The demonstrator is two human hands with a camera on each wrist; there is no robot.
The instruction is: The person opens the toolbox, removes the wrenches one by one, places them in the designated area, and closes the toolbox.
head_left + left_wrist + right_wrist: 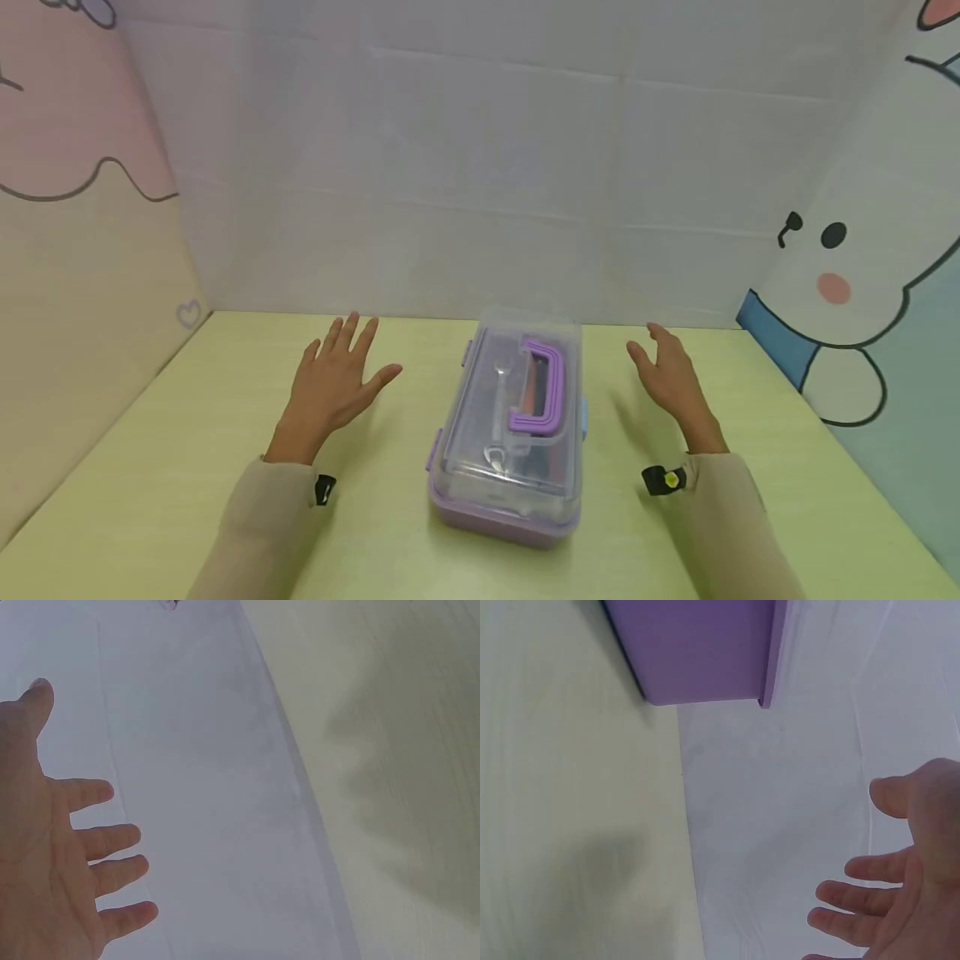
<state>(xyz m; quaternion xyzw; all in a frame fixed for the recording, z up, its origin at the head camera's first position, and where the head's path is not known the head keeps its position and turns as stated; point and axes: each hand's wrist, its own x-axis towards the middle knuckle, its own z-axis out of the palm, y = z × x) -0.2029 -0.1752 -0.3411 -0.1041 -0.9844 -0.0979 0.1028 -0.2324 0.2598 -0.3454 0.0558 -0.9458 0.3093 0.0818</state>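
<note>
Centrally, we have a lidded storage box [507, 433] sitting on the pale green table [165, 467], long axis running 6 to 12 o'clock away from us, which keeps both long sides reachable, one per hand. Clear lid [480, 392] is on, purple base [495, 521] under it, purple carry handle [542, 387] folded flat on the lid toward the 3 o'clock side. Small side latches show: purple ones on the 9 o'clock edge [433, 450], a blue one at the 3 o'clock edge [583, 414]; we cannot tell whether they are snapped down. Through the lid we see a shiny metal tool [501, 408], maybe a wrench, too blurred to say. Our left hand [330, 385] sits at 9 o'clock of the box, palm down, fingers fanned wide toward 12, holding nothing, apart from the box; whether it hovers over or rests on the table we cannot tell. The left wrist view confirms fingers [112, 840] splayed and empty, white backdrop behind. Our right hand [671, 375] sits at 3 o'clock of the box, turned more on edge with palm facing the box, fingers straight and loosely apart, also holding nothing, clear gap to the box. The right wrist view shows relaxed straight fingers [870, 896] and a corner of the purple base at 11 o'clock. Both forearms in beige sleeves [262, 525] come from 6 o'clock, roughly mirrored, a wrist strap on each. Cartoon-printed panels [840, 275] wall the table.
</note>
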